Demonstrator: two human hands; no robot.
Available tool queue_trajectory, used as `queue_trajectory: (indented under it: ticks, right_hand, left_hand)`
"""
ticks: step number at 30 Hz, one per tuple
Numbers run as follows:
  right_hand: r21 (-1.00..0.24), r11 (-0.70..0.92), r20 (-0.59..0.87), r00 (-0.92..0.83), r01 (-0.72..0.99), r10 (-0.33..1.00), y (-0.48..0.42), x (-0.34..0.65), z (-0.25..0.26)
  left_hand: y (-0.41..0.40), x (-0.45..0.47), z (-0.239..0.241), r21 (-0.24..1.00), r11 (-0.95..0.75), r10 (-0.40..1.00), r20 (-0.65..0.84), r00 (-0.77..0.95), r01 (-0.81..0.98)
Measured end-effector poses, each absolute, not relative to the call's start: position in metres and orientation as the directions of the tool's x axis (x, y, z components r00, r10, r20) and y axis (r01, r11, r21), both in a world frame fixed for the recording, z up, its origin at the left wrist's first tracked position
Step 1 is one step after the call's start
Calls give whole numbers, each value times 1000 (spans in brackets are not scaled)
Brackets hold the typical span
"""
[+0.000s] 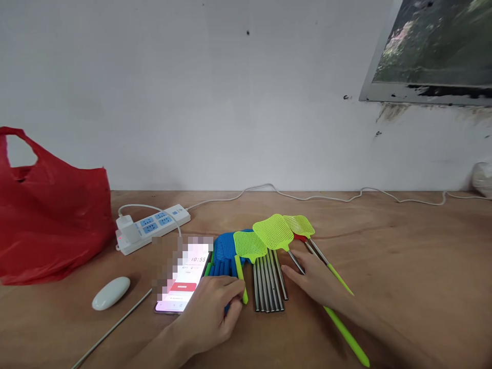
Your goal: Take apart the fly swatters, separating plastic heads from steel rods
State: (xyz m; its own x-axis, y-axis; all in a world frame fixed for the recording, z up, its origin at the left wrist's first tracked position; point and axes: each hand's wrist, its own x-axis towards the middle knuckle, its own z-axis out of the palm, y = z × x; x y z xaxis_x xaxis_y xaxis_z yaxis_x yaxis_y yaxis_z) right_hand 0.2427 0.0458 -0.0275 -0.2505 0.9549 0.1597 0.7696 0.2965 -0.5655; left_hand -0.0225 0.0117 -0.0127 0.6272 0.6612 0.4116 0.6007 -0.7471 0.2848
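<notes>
My left hand (217, 310) is curled over a row of blue handles (225, 267), its fingertips at a loose yellow-green handle (239, 269). Several bare metal rods (268, 282) lie side by side between my hands. My right hand (313, 277) closes from above around the metal shaft of a yellow-green fly swatter (274, 233), whose long handle sticks out below my wrist. Another yellow-green swatter (300, 225) lies just beyond, over a bit of red. More mesh heads, one yellow-green (249, 246) and some blue (224, 247), overlap above the rods.
A lit phone (188, 279) lies left of the handles. Further left are a white mouse-shaped object (111, 293), a power strip (154, 228) with a plugged-in charger, and a red plastic bag (57, 215). A white cable (307, 197) runs along the wall.
</notes>
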Motion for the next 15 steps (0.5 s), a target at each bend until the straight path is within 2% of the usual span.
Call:
queue_trajectory:
  ticks: [6, 12, 15]
  right_hand:
    - [-527, 280, 166, -226, 802, 960, 46, 237, -36]
    - [-516, 214, 67, -210, 829, 975, 44, 235, -29]
    - [-563, 209, 39, -226, 800, 973, 42, 235, -26]
  left_hand:
    - [11, -21, -16, 297, -739, 672, 391, 629, 604]
    - [11, -21, -16, 291, -736, 676, 360, 643, 611]
    - [11, -22, -15, 290, -733, 679, 348, 646, 615]
